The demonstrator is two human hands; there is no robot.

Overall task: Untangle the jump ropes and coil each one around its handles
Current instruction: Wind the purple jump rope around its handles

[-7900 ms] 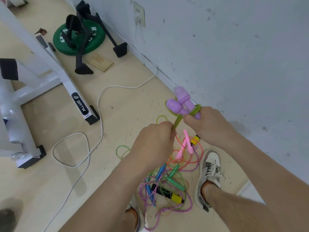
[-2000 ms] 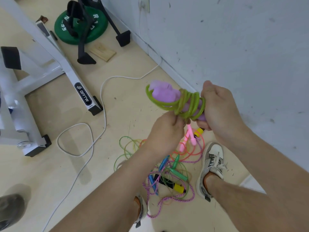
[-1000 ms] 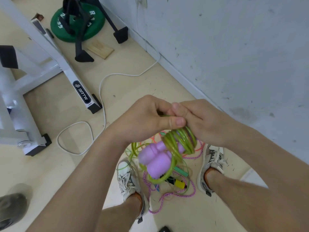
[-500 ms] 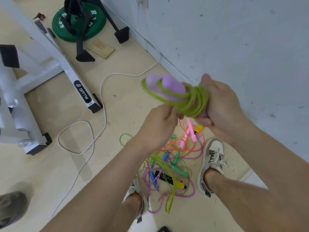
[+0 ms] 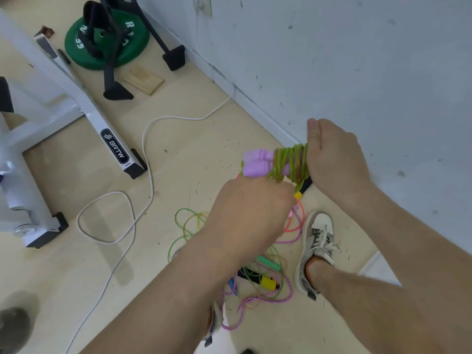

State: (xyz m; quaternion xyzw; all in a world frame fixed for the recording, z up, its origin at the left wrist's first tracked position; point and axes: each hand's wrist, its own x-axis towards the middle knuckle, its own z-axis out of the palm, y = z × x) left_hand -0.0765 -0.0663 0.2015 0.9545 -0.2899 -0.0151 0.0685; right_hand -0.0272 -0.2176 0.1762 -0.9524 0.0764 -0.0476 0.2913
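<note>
- Our right hand (image 5: 332, 159) is clenched around the far end of the purple handles (image 5: 256, 163), holding the pair side by side and roughly level above the floor.
- Our left hand (image 5: 251, 208) sits just below the handles with its fingers curled in; it seems to pinch the free end of the green rope (image 5: 291, 162), though the back of the hand hides the fingertips, so we cannot be sure what it grips.
- The green rope is wound in many tight turns around the middle of the handles, right up against our right fist. We judge this rope nearly finished: only the tail looks left to tuck or secure.
- Below our hands, the pile of ropes (image 5: 258, 274) lies on the floor (image 5: 178, 154) between our shoes, with the right shoe (image 5: 316, 241) just beside it.
- In that pile we see a purple speckled rope (image 5: 255, 300), an orange rope (image 5: 298, 221), thin green loops (image 5: 186, 231), a yellow-and-black handle (image 5: 265, 282) and a green handle (image 5: 268, 261), all crossing one another.
- So most of the task is left: those ropes are not yet separated or coiled.
</note>
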